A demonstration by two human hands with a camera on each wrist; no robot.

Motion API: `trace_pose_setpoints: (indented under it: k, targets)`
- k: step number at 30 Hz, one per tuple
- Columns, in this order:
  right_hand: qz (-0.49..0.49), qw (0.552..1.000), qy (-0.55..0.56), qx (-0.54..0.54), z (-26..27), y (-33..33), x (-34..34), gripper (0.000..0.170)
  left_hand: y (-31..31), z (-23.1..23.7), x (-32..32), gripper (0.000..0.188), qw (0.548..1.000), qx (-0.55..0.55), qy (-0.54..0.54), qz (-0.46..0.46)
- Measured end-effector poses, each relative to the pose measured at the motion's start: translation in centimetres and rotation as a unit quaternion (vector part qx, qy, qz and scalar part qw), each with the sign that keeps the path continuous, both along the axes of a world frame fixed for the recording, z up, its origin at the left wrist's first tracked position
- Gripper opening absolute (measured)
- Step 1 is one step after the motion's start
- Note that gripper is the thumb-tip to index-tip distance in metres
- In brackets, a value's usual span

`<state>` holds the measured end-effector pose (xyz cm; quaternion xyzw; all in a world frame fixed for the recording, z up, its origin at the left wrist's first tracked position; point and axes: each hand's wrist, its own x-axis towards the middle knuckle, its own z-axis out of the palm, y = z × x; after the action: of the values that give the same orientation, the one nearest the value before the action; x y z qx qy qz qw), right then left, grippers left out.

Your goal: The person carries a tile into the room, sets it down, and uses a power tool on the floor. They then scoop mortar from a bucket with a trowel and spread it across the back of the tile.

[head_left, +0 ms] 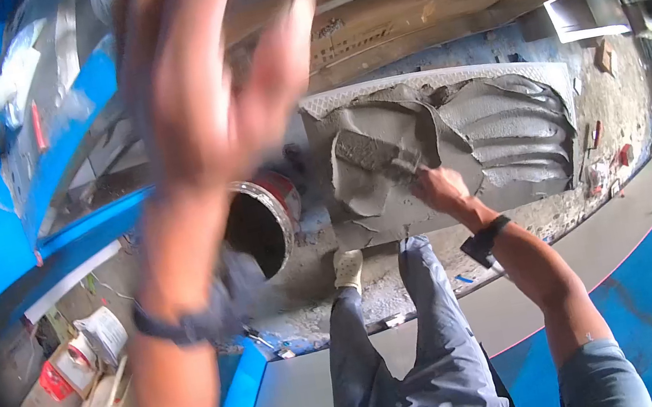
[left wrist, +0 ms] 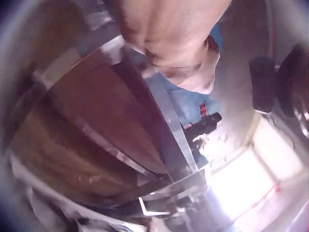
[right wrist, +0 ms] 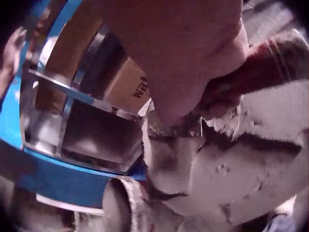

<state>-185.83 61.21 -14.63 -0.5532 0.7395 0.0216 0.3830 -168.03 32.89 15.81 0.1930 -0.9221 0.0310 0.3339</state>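
Note:
The right hand (head_left: pixel 444 190) grips the handle of a mortar-coated trowel (head_left: pixel 374 151), its blade lying on grey wet mortar (head_left: pixel 503 120) spread over a large slab (head_left: pixel 367 235). In the right wrist view, that hand (right wrist: pixel 188 67) is curled round a reddish handle (right wrist: pixel 270 60) above the mortar. The left hand (head_left: pixel 208 76) is raised close to the head camera, blurred, with fingers extended and nothing visible in it. In the left wrist view, part of the left hand (left wrist: pixel 178 43) shows at the top; its fingertips are not distinct.
A bucket (head_left: pixel 284 211) with a mortar-coated rim stands left of the slab. Cardboard-wrapped panels (head_left: pixel 398 16) lie behind it. A long grey strip (head_left: pixel 504 320) runs along the near side. At far left lie a white container (head_left: pixel 104 337) and scraps. The person's legs (head_left: pixel 438 297) are at the slab's near edge.

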Motion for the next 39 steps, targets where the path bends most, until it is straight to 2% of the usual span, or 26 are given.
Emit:
trace_pose_setpoints:
  k: [1, 2, 3, 4, 5, 6, 7, 9, 11, 14, 16, 21, 22, 24, 25, 27, 28, 29, 30, 31, 32, 33, 35, 36, 37, 39]
  targets:
    - [-0.039, 0.996, -0.057, 0.064, -0.4, 0.8, 0.6, 0.047, 2.7, -1.9, 1.9, 0.045, 0.994, 0.084, 0.069, 0.004]
    - [-0.052, 0.988, -0.117, 0.091, -1.2, 2.5, 0.8, 0.046, 6.1, -4.2, 3.9, 0.037, 0.977, 0.165, 0.138, 0.009]
    - [-0.065, 0.976, -0.172, 0.112, -1.8, 3.7, 0.7, 0.045, 10.3, -7.4, 5.9, 0.035, 0.938, 0.287, 0.159, 0.110]
    - [-0.059, 0.978, -0.164, 0.110, -0.5, 3.6, 0.0, 0.045, 13.6, -11.8, 8.5, 0.033, 0.908, 0.351, 0.135, 0.186]
    - [0.019, 0.986, -0.110, 0.125, 2.4, 3.4, -0.7, 0.043, 17.8, -17.4, 10.8, 0.030, 0.785, 0.513, 0.184, 0.295]
    - [0.099, 0.984, -0.053, 0.138, 4.7, 3.2, -1.1, 0.042, 21.4, -24.1, 13.6, 0.034, 0.683, 0.594, 0.240, 0.351]
    - [0.108, 0.984, -0.043, 0.135, 5.8, 3.5, -1.7, 0.042, 24.7, -29.7, 16.1, 0.048, 0.620, 0.642, 0.146, 0.427]
    - [0.051, 0.996, -0.043, 0.056, 7.0, 5.2, -3.3, 0.038, 29.3, -37.1, 17.6, 0.065, 0.475, 0.727, 0.099, 0.486]
    - [0.028, 0.996, -0.026, 0.074, 7.4, 7.1, -4.9, 0.037, 30.7, -40.4, 17.5, 0.076, 0.376, 0.797, 0.172, 0.439]
    - [-0.009, 0.992, -0.003, 0.128, 8.9, 8.5, -6.0, 0.035, 29.7, -46.1, 16.7, 0.086, 0.343, 0.834, 0.168, 0.399]
    - [-0.042, 0.988, 0.008, 0.146, 9.2, 9.4, -6.2, 0.036, 29.6, -46.2, 16.0, 0.092, 0.334, 0.849, 0.168, 0.373]
    - [-0.037, 0.994, -0.021, 0.100, 8.8, 11.6, -4.5, 0.036, 27.8, -39.2, 13.7, 0.096, 0.330, 0.826, 0.173, 0.424]
    - [-0.052, 0.991, -0.028, 0.118, 8.9, 11.6, -4.0, 0.037, 27.6, -38.0, 13.9, 0.096, 0.332, 0.825, 0.173, 0.423]
    - [-0.068, 0.987, -0.036, 0.141, 9.0, 12.0, -3.1, 0.038, 28.1, -35.9, 14.5, 0.096, 0.357, 0.832, 0.026, 0.424]
    - [-0.060, 0.986, -0.037, 0.148, 8.7, 12.3, -2.9, 0.039, 29.3, -37.2, 14.9, 0.096, 0.356, 0.832, 0.025, 0.425]
    - [-0.052, 0.986, -0.039, 0.154, 8.1, 12.8, -2.6, 0.039, 34.0, -44.0, 15.7, 0.089, 0.320, 0.821, 0.102, 0.462]
    - [-0.037, 0.988, -0.043, 0.142, 7.8, 13.0, -2.5, 0.038, 36.9, -46.9, 15.6, 0.084, 0.352, 0.772, 0.198, 0.491]
    - [-0.023, 0.990, -0.047, 0.132, 7.6, 13.4, -2.3, 0.037, 38.1, -46.4, 15.6, 0.084, 0.352, 0.772, 0.196, 0.492]
    - [-0.024, 0.990, -0.049, 0.134, 7.6, 13.4, -2.1, 0.037, 38.9, -45.7, 15.6, 0.089, 0.322, 0.803, 0.177, 0.469]
    - [0.036, 0.992, -0.035, 0.114, 7.6, 12.5, -2.0, 0.036, 39.8, -45.7, 15.8, 0.094, 0.292, 0.832, 0.160, 0.444]
    - [0.097, 0.991, -0.022, 0.094, 7.3, 11.7, -2.0, 0.035, 41.1, -47.4, 16.1, 0.087, 0.328, 0.802, 0.155, 0.475]
    - [0.099, 0.990, -0.025, 0.094, 6.4, 11.0, -2.2, 0.035, 41.8, -47.6, 16.2, 0.087, 0.327, 0.800, 0.154, 0.478]
    - [0.237, 0.970, -0.011, -0.046, 4.3, 9.8, -2.4, 0.031, 42.4, -47.4, 16.4, 0.078, 0.208, 0.840, 0.239, 0.440]
    - [0.275, 0.958, -0.011, -0.073, 3.4, 8.6, -2.5, 0.030, 42.5, -47.6, 16.7, 0.066, 0.168, 0.849, 0.274, 0.419]
    - [0.271, 0.962, 0.004, -0.028, 2.8, 7.3, -2.3, 0.030, 41.5, -46.2, 16.5, 0.066, 0.170, 0.849, 0.271, 0.421]
    - [0.253, 0.966, 0.034, -0.040, 1.6, 5.3, -2.1, 0.030, 39.2, -42.6, 16.0, 0.065, 0.278, 0.815, 0.255, 0.440]
